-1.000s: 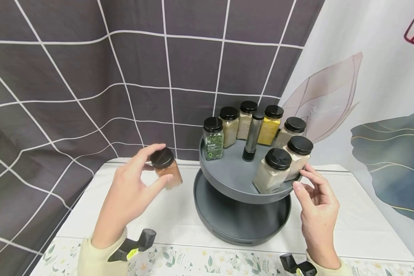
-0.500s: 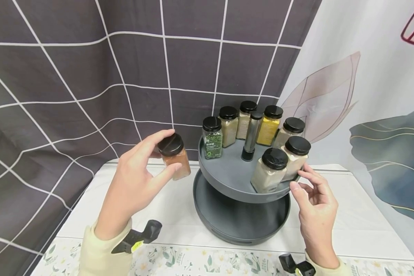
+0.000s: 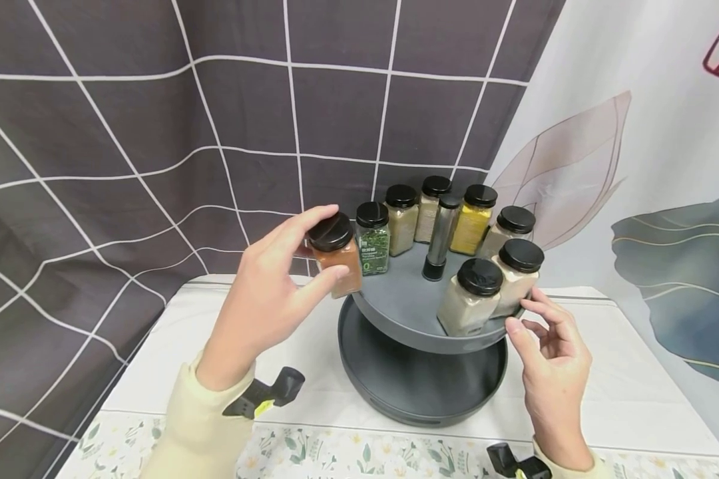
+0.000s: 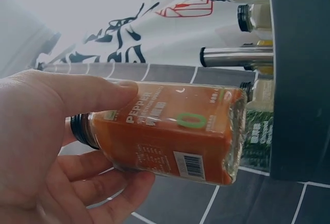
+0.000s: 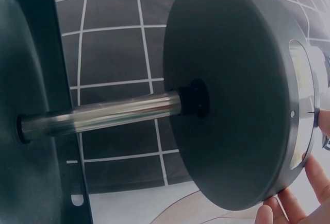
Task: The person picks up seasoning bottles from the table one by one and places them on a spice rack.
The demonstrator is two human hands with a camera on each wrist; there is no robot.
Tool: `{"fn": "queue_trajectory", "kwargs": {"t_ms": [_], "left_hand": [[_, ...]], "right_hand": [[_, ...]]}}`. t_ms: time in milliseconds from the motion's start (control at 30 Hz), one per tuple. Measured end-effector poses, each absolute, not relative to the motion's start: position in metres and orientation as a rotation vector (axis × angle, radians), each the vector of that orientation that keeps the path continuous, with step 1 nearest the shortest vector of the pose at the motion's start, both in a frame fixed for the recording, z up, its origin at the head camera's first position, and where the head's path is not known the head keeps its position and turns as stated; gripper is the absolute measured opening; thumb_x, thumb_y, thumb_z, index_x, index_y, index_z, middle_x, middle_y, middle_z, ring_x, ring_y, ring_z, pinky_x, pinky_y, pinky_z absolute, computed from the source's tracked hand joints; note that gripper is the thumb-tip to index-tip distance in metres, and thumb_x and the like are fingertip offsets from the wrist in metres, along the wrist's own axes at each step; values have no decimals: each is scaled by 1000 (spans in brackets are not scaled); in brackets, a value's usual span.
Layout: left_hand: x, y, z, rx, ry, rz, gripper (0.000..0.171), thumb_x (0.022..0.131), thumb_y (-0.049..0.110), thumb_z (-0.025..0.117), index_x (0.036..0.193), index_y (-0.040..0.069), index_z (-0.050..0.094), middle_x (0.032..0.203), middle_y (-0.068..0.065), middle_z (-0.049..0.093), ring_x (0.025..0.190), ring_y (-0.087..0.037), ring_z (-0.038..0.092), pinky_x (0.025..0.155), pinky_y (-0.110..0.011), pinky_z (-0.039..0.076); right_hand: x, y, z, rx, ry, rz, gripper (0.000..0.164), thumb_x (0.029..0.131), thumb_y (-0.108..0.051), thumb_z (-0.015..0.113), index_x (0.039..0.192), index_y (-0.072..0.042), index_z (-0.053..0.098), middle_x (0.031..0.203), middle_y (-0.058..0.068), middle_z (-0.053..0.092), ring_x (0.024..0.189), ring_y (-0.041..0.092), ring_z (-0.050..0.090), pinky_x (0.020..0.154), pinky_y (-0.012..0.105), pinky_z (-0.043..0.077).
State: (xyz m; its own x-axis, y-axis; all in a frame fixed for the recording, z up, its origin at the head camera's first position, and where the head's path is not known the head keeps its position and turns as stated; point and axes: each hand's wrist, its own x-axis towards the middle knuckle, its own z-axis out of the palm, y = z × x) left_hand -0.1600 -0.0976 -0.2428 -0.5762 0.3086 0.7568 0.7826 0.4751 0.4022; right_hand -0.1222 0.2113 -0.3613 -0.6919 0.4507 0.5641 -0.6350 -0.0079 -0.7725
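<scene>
My left hand [image 3: 269, 286] grips a glass pepper jar [image 3: 339, 256] of orange-red powder with a black lid. In the left wrist view the jar [image 4: 175, 131] shows a "PEPPER" label and a barcode, thumb on one side and fingers on the other. It is held at the left rim of the two-tier grey rack's upper tray [image 3: 395, 309], next to a jar of green herbs [image 3: 373, 249]. At the tray's right rim, the thumb and fingers of my right hand [image 3: 554, 352] hold the edge; the right wrist view shows its fingers [image 5: 291, 203] against the rim.
Several black-lidded spice jars stand round the upper tray, including a yellow one [image 3: 471, 226] and a pale one [image 3: 469, 306] at the front. A metal post [image 3: 441, 239] rises from its middle. The lower tray [image 3: 419, 392] sits on a white tablecloth [image 3: 629, 386] before a dark grid curtain [image 3: 245, 120].
My left hand has carried the pepper jar rightward and up, from beside the rack to the upper tray's left rim. The right hand stays at the tray's right edge.
</scene>
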Motion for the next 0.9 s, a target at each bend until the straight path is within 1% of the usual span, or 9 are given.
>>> {"fn": "queue_trajectory", "kwargs": {"t_ms": [133,367,567,800,900], "left_hand": [[-165,-91,-244,-927,-2105,-1014,59,79,12,73,132,13,49,106,0,62,83,-10,59,75,-25,50],[-173,-75,-247,-968,-2094,-1005,57,80,14,70,133,11,48,116,-1,59,87,-7,56,78,-25,51],[-178,-62,-252,-994,-2104,-1004,57,81,16,69,133,12,47,113,0,59,87,-6,54,78,-22,49],[-181,-53,-259,-1001,-2147,-982,57,82,17,68,134,13,46,113,0,58,84,-8,50,72,-21,45],[-183,-50,-262,-1011,-2163,-969,57,82,17,68,135,12,46,114,0,58,85,-8,50,74,-21,44]], "right_hand": [[-122,212,-361,180,-1517,1795,33,74,19,63,106,21,55,124,26,48,119,30,45,85,25,45],[-121,212,-361,156,-1522,1810,34,73,20,63,106,22,54,125,27,47,119,31,44,85,26,44],[-121,211,-361,159,-1515,1802,33,72,20,63,104,22,55,124,27,48,119,31,45,85,25,44],[-121,211,-361,179,-1519,1790,34,72,20,64,104,21,55,125,27,47,118,29,46,85,24,44],[-121,211,-361,175,-1520,1790,34,72,20,64,104,21,55,125,27,47,118,30,45,85,24,44]]}}
